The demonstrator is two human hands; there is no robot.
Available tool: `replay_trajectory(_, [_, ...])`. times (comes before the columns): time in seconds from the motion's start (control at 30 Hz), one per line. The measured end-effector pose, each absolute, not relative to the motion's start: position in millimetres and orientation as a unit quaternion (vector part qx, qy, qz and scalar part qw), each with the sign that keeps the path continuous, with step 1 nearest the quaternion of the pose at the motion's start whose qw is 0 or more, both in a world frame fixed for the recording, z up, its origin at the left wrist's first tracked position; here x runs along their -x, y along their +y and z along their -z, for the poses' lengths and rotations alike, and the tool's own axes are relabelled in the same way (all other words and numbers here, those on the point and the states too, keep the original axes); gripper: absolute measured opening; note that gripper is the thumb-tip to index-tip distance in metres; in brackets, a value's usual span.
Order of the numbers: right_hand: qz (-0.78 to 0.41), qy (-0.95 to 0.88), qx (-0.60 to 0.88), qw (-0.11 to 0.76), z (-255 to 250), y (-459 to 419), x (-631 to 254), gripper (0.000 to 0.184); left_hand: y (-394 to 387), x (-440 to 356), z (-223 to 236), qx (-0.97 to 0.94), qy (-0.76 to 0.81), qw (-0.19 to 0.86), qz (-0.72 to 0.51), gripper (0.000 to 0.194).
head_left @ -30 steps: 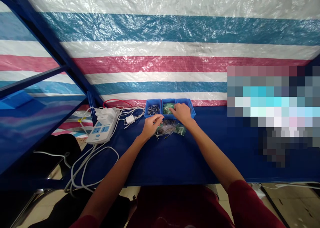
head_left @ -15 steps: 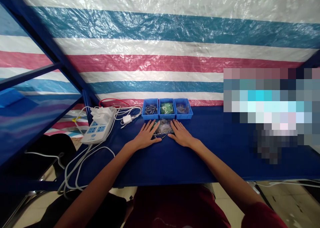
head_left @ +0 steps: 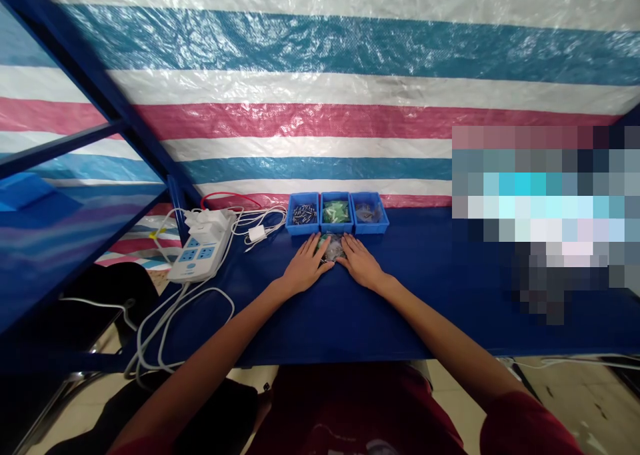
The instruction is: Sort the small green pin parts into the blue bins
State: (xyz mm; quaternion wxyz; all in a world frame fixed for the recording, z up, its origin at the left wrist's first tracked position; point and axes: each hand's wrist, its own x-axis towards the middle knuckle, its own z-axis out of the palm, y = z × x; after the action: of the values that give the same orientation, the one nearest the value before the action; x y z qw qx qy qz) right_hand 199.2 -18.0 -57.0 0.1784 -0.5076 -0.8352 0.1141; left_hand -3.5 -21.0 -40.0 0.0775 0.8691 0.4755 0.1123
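The pile (head_left: 334, 248) of small parts lies just below the middle of the frame, with clear and greenish pieces in it; single parts are too small to tell. The left hand (head_left: 302, 268) flanks it on the left, back up, fingers outstretched and thumb spread toward the pile. The right hand (head_left: 363, 266) mirrors it on the right, also flat and spread, its fingertips at the pile's edge. Neither hand is seen gripping anything, though what lies under the palms is hidden.

Just above the pile, three blue bins stand side by side in a row: the left bin (head_left: 303, 229) holds dark, metallic pins, the middle bin (head_left: 337, 228) green pieces, the right bin (head_left: 371, 228) clear, greyish ones. All rest on the blue table (head_left: 330, 328), which spans the centre and right of the frame.

Left of the bins lie a white adapter (head_left: 257, 233) and coiled cord, then a power strip (head_left: 200, 260) with plugs in its upper end. White cables (head_left: 143, 342) loop toward the lower left. A striped sheet (head_left: 300, 122) fills the top; pixelation covers an area at right.
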Motion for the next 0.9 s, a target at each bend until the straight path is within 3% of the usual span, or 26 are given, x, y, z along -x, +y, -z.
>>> replay_trajectory(0.23, [-0.113,-0.804,0.52,0.266,53,-23,-199,0.054,-22,6,40,-0.863,0.472,0.094,-0.155,0.069])
replay_trajectory(0.57, [-0.108,-0.769,0.534,0.335,45,-14,-195,0.012,-22,5,38,-0.862,0.471,0.104,-0.154,0.07])
replay_trajectory(0.9, [-0.207,-0.698,0.543,0.418,17,-7,-196,0.011,-22,6,38,-0.858,0.467,0.118,-0.177,0.071])
